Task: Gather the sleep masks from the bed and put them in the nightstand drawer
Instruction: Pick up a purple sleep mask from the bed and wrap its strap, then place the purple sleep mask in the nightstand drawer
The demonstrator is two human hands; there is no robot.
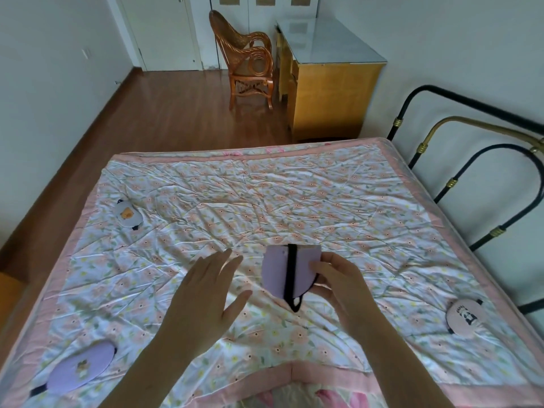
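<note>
My right hand (338, 278) pinches a lilac sleep mask (278, 272) with a black strap, held up above the middle of the bed. Left of it, my left hand (206, 293) hovers with straight, spread fingers and holds nothing. Three more masks lie on the floral quilt (294, 201): a purple one (81, 369) at the near left corner, a grey one with an orange figure (128, 214) at the far left, and a pink one with a panda (465, 319) near the right edge. No nightstand drawer is in view.
A black and brass metal bed frame (471, 172) rises along the right side. Beyond the bed stand a yellow wooden cabinet with a glass top (332, 98) and a rattan chair (247, 60) on a wood floor.
</note>
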